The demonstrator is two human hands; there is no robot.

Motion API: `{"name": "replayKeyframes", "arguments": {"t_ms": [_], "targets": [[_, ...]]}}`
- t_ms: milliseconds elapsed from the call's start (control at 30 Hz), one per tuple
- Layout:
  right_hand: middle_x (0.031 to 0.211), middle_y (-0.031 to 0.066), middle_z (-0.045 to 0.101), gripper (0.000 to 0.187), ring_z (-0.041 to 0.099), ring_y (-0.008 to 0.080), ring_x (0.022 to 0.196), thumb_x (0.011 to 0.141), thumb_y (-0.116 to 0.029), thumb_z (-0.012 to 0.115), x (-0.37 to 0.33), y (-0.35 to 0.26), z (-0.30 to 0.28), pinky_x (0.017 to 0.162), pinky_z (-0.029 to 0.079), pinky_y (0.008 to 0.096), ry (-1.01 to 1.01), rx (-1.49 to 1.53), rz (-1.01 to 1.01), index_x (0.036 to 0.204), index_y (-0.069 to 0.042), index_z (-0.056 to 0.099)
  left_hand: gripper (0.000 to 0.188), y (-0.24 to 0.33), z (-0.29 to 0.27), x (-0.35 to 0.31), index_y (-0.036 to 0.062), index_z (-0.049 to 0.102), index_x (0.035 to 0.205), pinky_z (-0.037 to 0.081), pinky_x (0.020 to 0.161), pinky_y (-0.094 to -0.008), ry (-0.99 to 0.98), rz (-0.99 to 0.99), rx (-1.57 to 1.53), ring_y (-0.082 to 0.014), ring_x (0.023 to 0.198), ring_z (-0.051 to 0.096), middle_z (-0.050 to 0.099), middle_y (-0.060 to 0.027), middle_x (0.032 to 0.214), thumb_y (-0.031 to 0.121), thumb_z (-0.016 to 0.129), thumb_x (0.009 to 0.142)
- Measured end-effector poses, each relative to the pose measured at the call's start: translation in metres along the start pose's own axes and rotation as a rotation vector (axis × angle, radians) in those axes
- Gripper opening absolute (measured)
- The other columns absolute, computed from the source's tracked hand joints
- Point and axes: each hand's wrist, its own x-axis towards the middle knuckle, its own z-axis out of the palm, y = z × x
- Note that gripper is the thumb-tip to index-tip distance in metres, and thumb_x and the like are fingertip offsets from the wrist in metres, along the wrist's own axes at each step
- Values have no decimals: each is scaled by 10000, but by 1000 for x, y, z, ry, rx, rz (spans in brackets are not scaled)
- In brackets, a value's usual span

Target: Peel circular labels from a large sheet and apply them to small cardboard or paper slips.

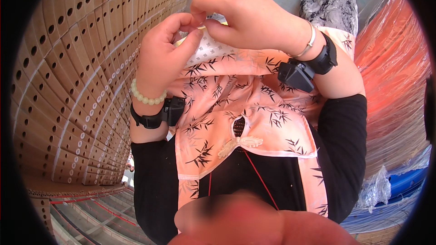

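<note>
In front of my apron, my left hand [165, 52] is closed around a white sheet of small printed stickers [206, 51], its thumb pressed near the sheet's upper edge. Yellow shows at parts of that edge. My right hand [243, 16] comes over from the right with thumb and index finger pinched at the same edge, its fingertips close against those of the left. What sits between the right fingertips is too small to make out. The sheet's lower part lies over the pink apron [254, 90] with its black bamboo pattern.
Tall stacks of brown cardboard boxes [86, 77] with round holes rise close on the left. At the right stand orange-red goods [390, 54] wrapped in clear film, with a blue piece [408, 183] below. Patterned trouser fabric [329, 0] shows at the top. Black wrist devices [297, 73] are strapped on my arms.
</note>
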Motion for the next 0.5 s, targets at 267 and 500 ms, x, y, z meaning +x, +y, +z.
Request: {"name": "replayKeyframes", "arguments": {"t_ms": [267, 500], "targets": [[812, 110, 620, 69, 639, 323, 764, 754, -101, 645, 0, 6, 5, 657, 512, 416, 9, 45, 76, 781, -48, 610, 234, -1, -1, 0, 18, 663, 1056, 412, 598, -224, 4, 64, 61, -65, 641, 451, 669, -8, 864, 100, 705, 841], [769, 79, 662, 106, 652, 197, 719, 798, -136, 657, 4, 9, -1, 672, 519, 325, -1, 330, 302, 850, -43, 651, 242, -2, -1, -1, 27, 665, 1068, 402, 592, -222, 39, 102, 14, -62, 637, 434, 660, 4, 859, 99, 706, 841]]}}
